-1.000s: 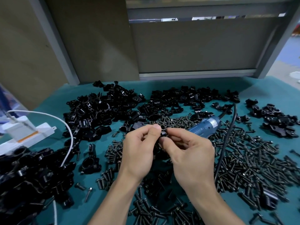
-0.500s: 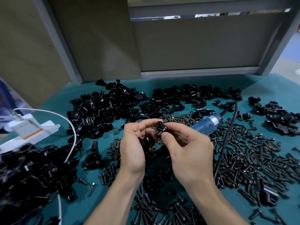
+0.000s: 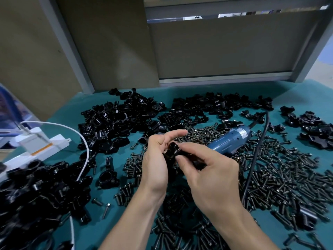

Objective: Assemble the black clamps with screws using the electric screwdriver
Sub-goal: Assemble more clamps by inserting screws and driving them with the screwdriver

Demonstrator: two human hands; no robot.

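My left hand (image 3: pixel 156 159) and my right hand (image 3: pixel 210 173) meet over the middle of the teal table. Between them they pinch one small black clamp (image 3: pixel 172 150), with a screw head showing on top at my right fingertips. Most of the clamp is hidden by my fingers. The blue electric screwdriver (image 3: pixel 228 139) lies on the table just behind my right hand, its black cable (image 3: pixel 255 152) running back and to the right. Loose black screws (image 3: pixel 281 170) cover the table right of my hands. Heaps of black clamps (image 3: pixel 117 121) lie behind and to the left.
Another heap of black clamps (image 3: pixel 36 192) fills the near left corner. A white power strip with a plug (image 3: pixel 37 143) and a white cable (image 3: pixel 84 141) sit at the left edge. More clamps (image 3: pixel 311 127) lie at the far right. Grey partition panels (image 3: pixel 216 51) stand behind the table.
Both hands have stayed together on the clamp, shifting slightly. My left fingers have opened upward and my right fingertips have moved onto the screw at the clamp's top.
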